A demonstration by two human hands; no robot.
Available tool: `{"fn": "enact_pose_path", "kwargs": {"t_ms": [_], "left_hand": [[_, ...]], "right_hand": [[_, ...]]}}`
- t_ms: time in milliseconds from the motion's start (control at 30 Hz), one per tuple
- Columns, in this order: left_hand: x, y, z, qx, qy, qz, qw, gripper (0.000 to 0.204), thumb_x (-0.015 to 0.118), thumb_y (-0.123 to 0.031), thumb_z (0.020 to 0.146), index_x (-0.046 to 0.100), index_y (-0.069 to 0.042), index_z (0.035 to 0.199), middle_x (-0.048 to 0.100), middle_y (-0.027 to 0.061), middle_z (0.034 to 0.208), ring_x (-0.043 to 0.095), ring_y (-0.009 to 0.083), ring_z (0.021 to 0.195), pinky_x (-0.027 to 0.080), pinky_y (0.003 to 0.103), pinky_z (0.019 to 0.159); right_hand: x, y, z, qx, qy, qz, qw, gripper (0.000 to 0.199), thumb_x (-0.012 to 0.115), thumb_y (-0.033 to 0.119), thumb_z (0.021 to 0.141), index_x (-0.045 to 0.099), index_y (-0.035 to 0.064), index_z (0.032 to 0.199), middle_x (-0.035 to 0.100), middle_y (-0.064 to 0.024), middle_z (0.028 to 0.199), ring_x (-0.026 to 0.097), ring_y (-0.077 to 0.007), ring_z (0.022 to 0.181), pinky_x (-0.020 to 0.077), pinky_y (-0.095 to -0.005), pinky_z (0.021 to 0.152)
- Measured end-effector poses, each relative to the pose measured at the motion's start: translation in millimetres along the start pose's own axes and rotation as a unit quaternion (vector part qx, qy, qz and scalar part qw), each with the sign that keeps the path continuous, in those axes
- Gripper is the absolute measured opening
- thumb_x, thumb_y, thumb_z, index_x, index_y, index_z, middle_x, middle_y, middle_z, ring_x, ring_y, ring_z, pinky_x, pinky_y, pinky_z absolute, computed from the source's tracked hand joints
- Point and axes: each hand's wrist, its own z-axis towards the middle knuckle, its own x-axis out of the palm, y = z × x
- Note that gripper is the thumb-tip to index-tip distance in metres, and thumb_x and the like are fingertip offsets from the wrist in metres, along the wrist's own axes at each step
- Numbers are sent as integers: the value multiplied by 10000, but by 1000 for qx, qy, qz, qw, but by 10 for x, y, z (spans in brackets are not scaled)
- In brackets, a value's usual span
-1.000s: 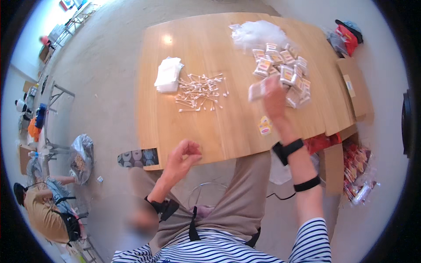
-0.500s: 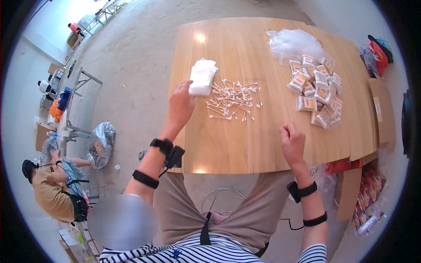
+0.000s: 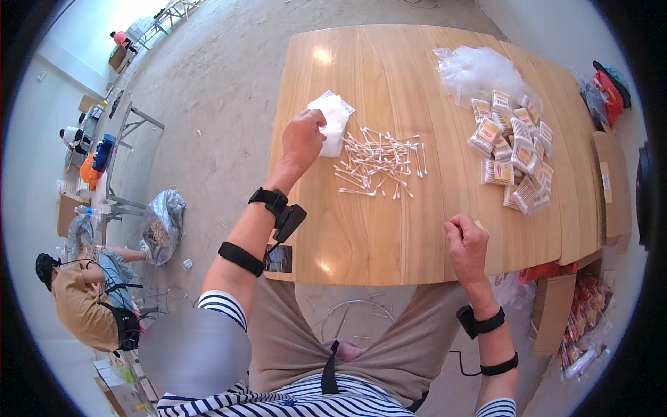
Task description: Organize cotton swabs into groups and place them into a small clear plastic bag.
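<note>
A stack of small white, partly see-through bags or sheets [image 3: 335, 139] lies on the table at the left. Over its left edge is my left hand [image 3: 303, 137], fingers curled in; whether they pinch the top piece is hidden. Loose cotton swabs [image 3: 382, 161] are heaped just right of the stack, apart from my left hand. Near the table's front edge, my right hand [image 3: 467, 243] is closed, with a small yellowish edge showing by its fingers. What it holds cannot be made out.
Filled packs of cotton swabs [image 3: 517, 149] form a pile at the right of the wooden table [image 3: 389, 236]. Behind them lies a heap of clear plastic bags [image 3: 479, 73]. Cardboard boxes [image 3: 556, 306] stand beside the table at right. A co-worker [image 3: 87, 302] sits at far left.
My left hand has moved forward and right, further over the white stack, with its fingers curling. My right hand stays near the front edge, and a yellowish edge now shows by it. The view has shifted slightly.
</note>
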Motion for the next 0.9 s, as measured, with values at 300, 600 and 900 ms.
{"fn": "enact_pose_path", "kwargs": {"t_ms": [300, 600, 900], "left_hand": [[-83, 152, -50, -165, 53, -242, 955, 182, 800, -65, 742, 648, -22, 832, 636, 33, 724, 580, 118, 672, 450, 281, 619], [-449, -83, -362, -197, -41, -330, 922, 94, 740, -4, 791, 654, -14, 830, 656, 10, 748, 589, 97, 691, 474, 260, 650], [-848, -1310, -1827, 4, 6, -187, 982, 146, 752, 10, 757, 622, -5, 822, 641, 91, 778, 633, 192, 686, 509, 307, 658]], "right_hand": [[132, 180, -44, -4, 31, 17, 999, 73, 657, 60, 879, 615, 9, 846, 640, -188, 751, 651, -360, 694, 488, -424, 621], [192, 304, -224, -19, 42, 30, 998, 106, 675, 103, 881, 633, 6, 874, 633, -166, 713, 640, -306, 647, 480, -406, 599], [732, 1123, -450, 237, 231, 459, 824, 373, 610, 379, 1003, 665, 28, 890, 622, -7, 690, 573, -74, 586, 465, -250, 541]]}}
